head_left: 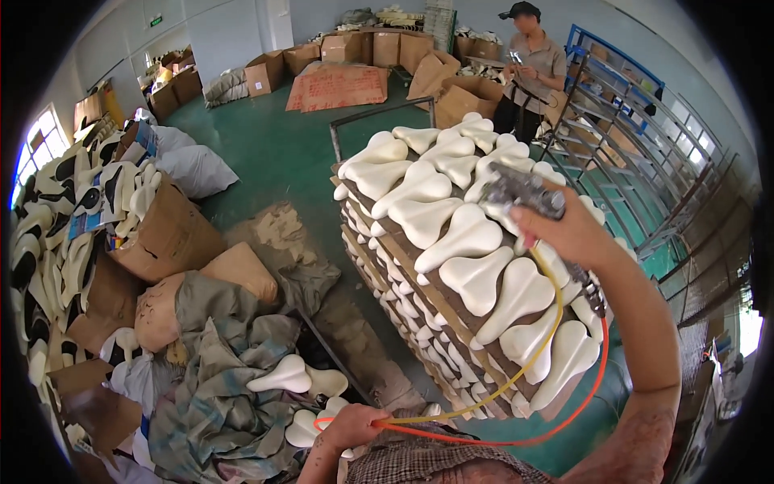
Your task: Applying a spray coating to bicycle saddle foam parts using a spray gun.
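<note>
Floor (262,149): green
Nine o'clock: brown cardboard box (173,238), white saddles (143,200) inside
Right hand (568,230): clamping grey spray gun (526,192)
Left hand (351,427): clamping yellow, orange hoses (605,339)

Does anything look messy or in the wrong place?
Yes, maybe. A few loose white saddle shapes lie jumbled by the crumpled grey-green cloth, near the left hand. They look odd because the stacked white saddle shapes sit packed close together.
</note>
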A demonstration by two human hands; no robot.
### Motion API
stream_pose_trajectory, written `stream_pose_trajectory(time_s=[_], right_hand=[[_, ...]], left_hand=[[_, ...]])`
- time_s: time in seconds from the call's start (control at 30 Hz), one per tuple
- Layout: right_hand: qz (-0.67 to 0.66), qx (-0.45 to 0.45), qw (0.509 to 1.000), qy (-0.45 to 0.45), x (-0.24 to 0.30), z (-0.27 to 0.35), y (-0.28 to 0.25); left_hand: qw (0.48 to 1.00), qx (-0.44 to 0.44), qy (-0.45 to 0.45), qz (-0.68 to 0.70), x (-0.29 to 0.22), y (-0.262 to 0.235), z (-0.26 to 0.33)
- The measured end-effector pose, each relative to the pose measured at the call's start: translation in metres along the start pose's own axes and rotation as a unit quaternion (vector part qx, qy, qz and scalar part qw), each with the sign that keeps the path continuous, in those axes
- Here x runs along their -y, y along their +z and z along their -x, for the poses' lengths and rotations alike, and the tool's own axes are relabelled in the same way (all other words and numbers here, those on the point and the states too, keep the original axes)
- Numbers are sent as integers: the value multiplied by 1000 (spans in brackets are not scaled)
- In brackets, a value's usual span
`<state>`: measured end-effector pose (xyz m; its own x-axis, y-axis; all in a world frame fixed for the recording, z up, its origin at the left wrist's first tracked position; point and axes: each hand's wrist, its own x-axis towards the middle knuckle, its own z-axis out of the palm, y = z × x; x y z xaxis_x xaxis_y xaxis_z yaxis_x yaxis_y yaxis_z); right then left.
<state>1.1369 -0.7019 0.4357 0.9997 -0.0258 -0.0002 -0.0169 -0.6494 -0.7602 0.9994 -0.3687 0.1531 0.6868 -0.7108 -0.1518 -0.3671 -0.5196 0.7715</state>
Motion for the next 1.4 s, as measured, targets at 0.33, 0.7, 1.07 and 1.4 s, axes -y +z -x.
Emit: stream_pose_trajectory(time_s=[0.33, 0.7, 1.07, 1.4], right_hand=[[2, 34, 998, -57, 10, 10, -7], [-34, -21, 997, -59, 3, 21, -32], [0, -85, 996, -4, -43, 39, -75], [7, -122, 993, 2, -86, 43, -103]], left_hand=[[1000, -23, 10, -9, -8, 3, -8], [1000, 11, 23, 1, -23, 9, -31], [998, 45, 37, 10, -38, 17, -62], [997, 72, 7, 38, -52, 22, -82]])
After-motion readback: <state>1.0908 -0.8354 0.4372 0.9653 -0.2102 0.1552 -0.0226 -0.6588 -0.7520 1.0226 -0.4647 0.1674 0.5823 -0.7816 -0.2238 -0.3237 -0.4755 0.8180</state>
